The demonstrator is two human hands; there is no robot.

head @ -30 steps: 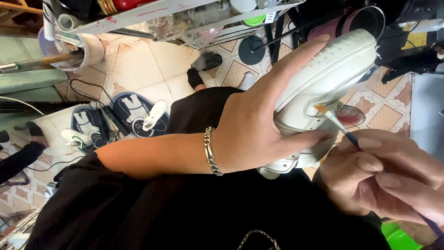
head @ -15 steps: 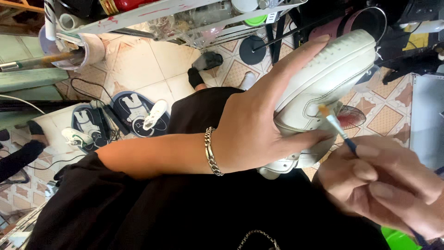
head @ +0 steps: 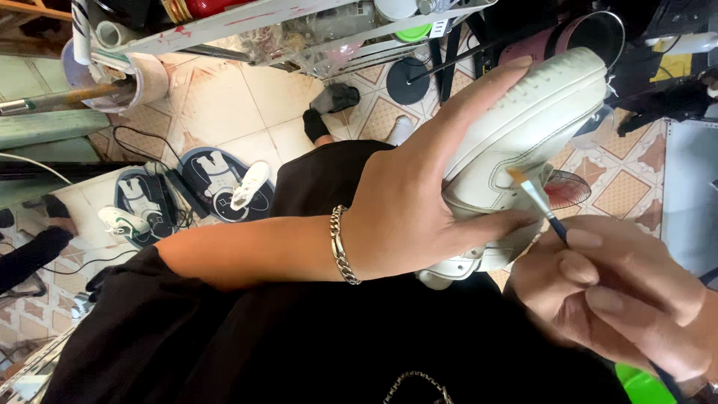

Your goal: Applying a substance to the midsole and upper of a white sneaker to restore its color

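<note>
shoe (head: 538, 120): white, at 1 o'clock, steadied sideways by left hand (head: 419, 217), fingers wrapped closed around it. brush (head: 540, 203): pinched in closed right hand (head: 621, 299) fingers, tip touching shoe's side.

Cream and patterned tiled floor (head: 247, 105), two dark blue round mats (head: 217, 183) lying on it side by side, a white sneaker (head: 250, 185) on one mat, another white sneaker (head: 123, 222) on the other, black cable (head: 138, 142) trailing beside them, black round stand base (head: 407, 81) further off
</note>
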